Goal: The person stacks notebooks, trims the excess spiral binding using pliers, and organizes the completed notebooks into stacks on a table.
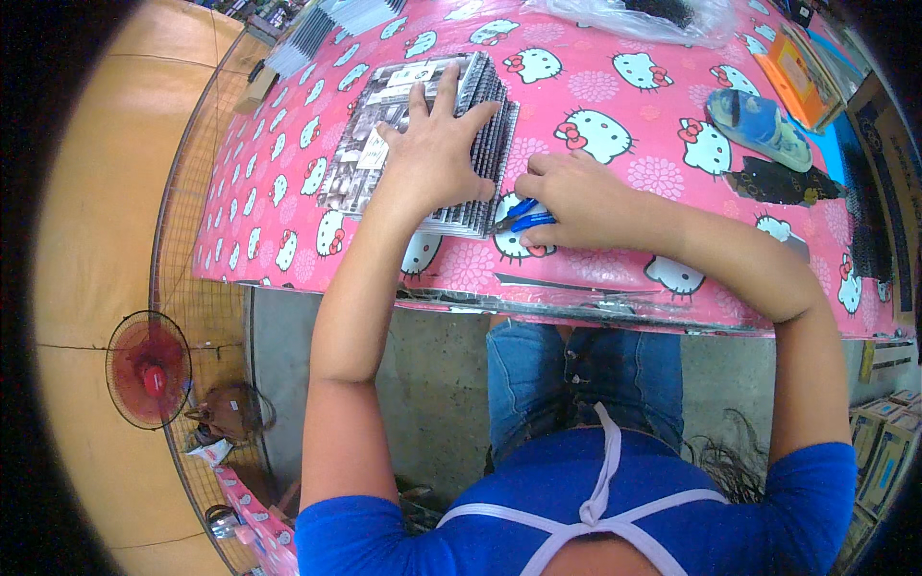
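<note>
A stack of wire-bound notebooks (351,158) with grey photo-print covers lies on the pink table, its wire spines along the right side. Across the top cover my left hand (432,144) rests flat, its fingers spread and its thumb at the spine edge. Just right of the stack, my right hand (588,200) is closed around blue-handled pliers (526,217). Their dark tip points left, close to the lower right corner of the notebooks. Whether the tip touches a spine, I cannot tell.
A pink cartoon-cat cover (461,264) spreads over the table. A blue slipper (759,127), a torn black sheet (783,182) and an orange box (802,77) lie on the right. Behind are a clear plastic bag (615,27) and more stacks (303,43). A red fan (151,370) stands left.
</note>
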